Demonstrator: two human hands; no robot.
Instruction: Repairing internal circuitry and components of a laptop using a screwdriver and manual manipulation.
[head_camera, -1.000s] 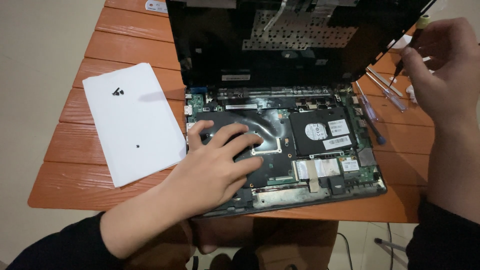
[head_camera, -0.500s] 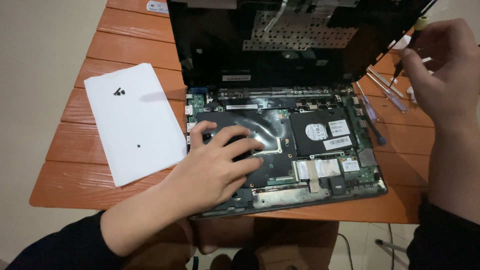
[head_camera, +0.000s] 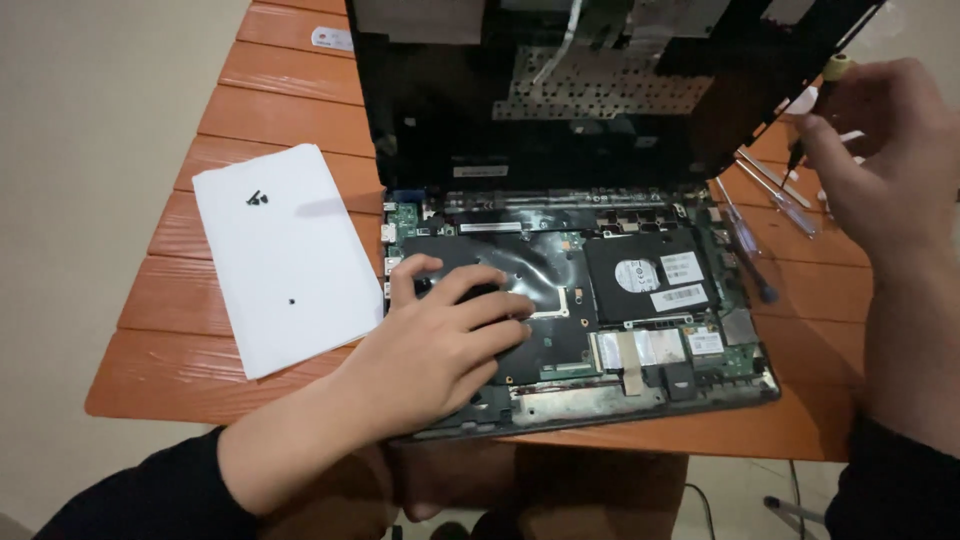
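Around: white sheet (head_camera: 285, 255) with screws (head_camera: 257, 198) on worktop (head_camera: 200, 300); spare screwdrivers (head_camera: 775, 195).
Left hand (head_camera: 440, 345): grip spread flat on laptop (head_camera: 570, 300).
Right hand (head_camera: 885, 160): grip pinching screwdriver (head_camera: 815, 110).

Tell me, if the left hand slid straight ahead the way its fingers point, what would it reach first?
Probably the black hard drive, which lies just beyond the left hand on the opened laptop; height is hard to judge.

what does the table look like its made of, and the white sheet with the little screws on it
The table: slatted wood, it seems, with an orange-brown stained finish; grain lines and gaps between planks show. The white sheet: probably paper, matte, thin and flat with crisp edges, though thin card or plastic cannot be ruled out.
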